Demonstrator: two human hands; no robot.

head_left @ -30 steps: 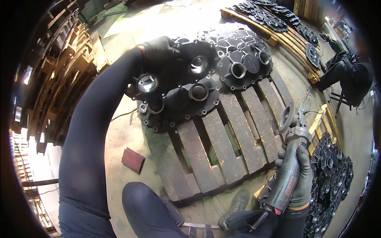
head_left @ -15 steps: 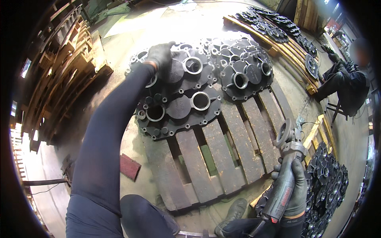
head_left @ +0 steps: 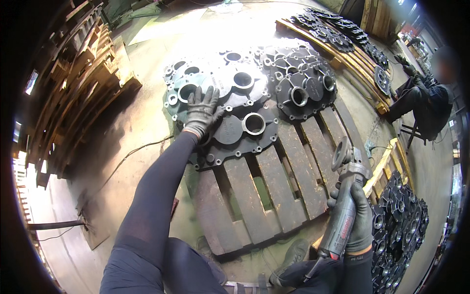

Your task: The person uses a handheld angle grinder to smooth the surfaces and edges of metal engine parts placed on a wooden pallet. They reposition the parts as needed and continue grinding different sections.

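Note:
My left hand [head_left: 202, 115], in a grey glove, lies with fingers spread on dark cast metal covers with round bores. Beneath the palm and to its right is the near cover [head_left: 228, 131]; the fingers reach to a shinier cover [head_left: 224, 84] behind it. My right hand [head_left: 362, 224], also gloved, is closed round the body of an angle grinder [head_left: 341, 221]. The grinder's disc [head_left: 341, 153] points up and away, apart from the covers. A second pile of covers [head_left: 306, 93] stands to the right. Both piles rest on a dark wooden pallet [head_left: 262, 196].
Stacked wooden pallets [head_left: 81, 93] rise at the left. More covers lie on a pallet [head_left: 338, 54] at the far right and in a heap [head_left: 399, 225] near my right arm. A co-worker [head_left: 431, 108] sits at the right. A cable [head_left: 132, 151] runs across the floor.
My left hand has come nearer, from the far covers to the near one, and its fingers have spread. The grinder has shifted slightly to the left in my right hand.

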